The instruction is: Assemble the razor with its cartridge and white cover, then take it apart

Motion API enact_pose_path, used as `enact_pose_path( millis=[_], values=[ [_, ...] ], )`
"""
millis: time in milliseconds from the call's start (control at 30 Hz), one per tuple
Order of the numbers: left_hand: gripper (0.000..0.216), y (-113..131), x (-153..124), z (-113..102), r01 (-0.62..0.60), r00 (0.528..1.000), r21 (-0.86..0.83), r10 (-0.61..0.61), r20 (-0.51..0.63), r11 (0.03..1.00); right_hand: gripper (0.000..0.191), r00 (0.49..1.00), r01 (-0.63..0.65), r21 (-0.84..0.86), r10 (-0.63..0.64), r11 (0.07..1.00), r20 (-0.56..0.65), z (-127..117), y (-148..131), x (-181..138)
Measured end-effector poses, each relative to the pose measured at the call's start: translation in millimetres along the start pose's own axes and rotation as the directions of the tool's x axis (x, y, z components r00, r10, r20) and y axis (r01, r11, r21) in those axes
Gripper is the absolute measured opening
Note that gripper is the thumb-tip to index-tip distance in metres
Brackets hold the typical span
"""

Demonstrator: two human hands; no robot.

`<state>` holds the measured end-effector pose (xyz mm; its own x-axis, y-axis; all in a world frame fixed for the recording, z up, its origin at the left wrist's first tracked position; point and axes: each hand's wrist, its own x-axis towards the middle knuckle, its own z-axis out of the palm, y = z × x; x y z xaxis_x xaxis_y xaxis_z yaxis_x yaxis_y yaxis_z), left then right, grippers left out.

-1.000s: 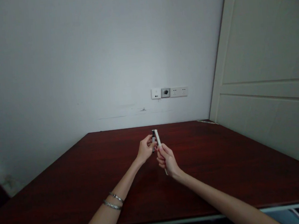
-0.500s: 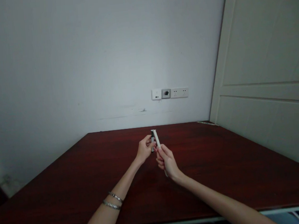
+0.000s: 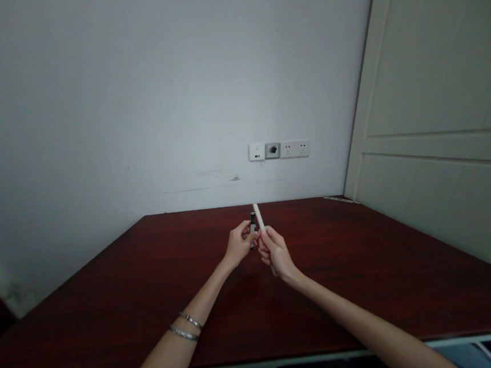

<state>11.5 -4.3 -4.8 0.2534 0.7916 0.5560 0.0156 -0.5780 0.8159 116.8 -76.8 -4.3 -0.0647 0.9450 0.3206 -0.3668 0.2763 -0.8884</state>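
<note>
Left hand (image 3: 237,245) and right hand (image 3: 278,254) over red-brown worktop (image 3: 151,284), each with a slim stick.
Left fingers pinch the black-topped grey stick (image 3: 252,223), near upright; right fingers wrap the longer white stick (image 3: 258,216), tilted left, tip higher, just beside the grey one. Lettering on either: too small to read. Power sockets (image 3: 294,149) on wall (image 3: 169,93) behind; silver bangles (image 3: 184,332) on left forearm.

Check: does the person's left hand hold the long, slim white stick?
No, the right hand grips the white stick, while the left hand holds a small black-and-grey object.
</note>
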Motion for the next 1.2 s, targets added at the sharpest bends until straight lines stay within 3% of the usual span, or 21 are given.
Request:
enact_pose_path(
  millis=[133, 333, 433, 533, 600, 700, 800, 900, 1067, 1200],
  values=[
    [0.016, -3, 0, 0, 0.013, 0.998, 0.026, -0.012, -0.057, 1.000, 0.033, 0.996, -0.065, -0.049, 0.068, 0.997, 0.064, -2, 9, -4],
    [0.021, -2, 1, -1, 0.002, 1.000, 0.016, -0.002, -0.022, 1.000, 0.034, 1.000, 0.018, -0.040, -0.019, 0.999, -0.011, -6, 3, 4],
    [0.017, 0, 1, -2, 0.001, 0.999, 0.002, -0.001, -0.034, 1.000, 0.032, 0.998, -0.014, -0.109, 0.021, 0.994, 0.065, -10, 3, 5],
    [0.014, 1, 2, -4, 0.028, 0.999, -0.013, -0.028, -0.033, 1.000, 0.030, 0.991, 0.047, -0.225, -0.017, 0.973, 0.136, -18, -3, 10],
    [0.016, 0, 3, -4, 0.068, 0.997, -0.026, -0.069, -0.038, 0.997, 0.030, 0.985, 0.144, -0.331, -0.103, 0.933, 0.138, -28, -14, 21],
    [0.015, -1, 4, -3, 0.151, 0.986, -0.059, -0.155, -0.068, 0.987, 0.031, 0.962, 0.273, -0.553, -0.236, 0.787, 0.138, -49, -36, 47],
    [0.013, 1, 4, 0, 0.220, 0.970, -0.111, -0.230, -0.084, 0.969, 0.043, 0.951, 0.305, -0.700, -0.168, 0.646, 0.259, -65, -53, 72],
    [0.011, 3, 2, 3, 0.257, 0.960, -0.136, -0.269, -0.080, 0.957, 0.047, 0.950, 0.304, -0.782, -0.110, 0.545, 0.292, -69, -57, 87],
    [0.013, 9, 0, 6, 0.270, 0.958, -0.149, -0.281, -0.053, 0.951, 0.049, 0.952, 0.305, -0.813, -0.125, 0.496, 0.280, -75, -46, 101],
    [0.013, 9, 3, 2, 0.227, 0.968, -0.147, -0.240, -0.080, 0.963, 0.049, 0.960, 0.271, -0.835, -0.070, 0.479, 0.272, -104, -40, 107]
  ],
)
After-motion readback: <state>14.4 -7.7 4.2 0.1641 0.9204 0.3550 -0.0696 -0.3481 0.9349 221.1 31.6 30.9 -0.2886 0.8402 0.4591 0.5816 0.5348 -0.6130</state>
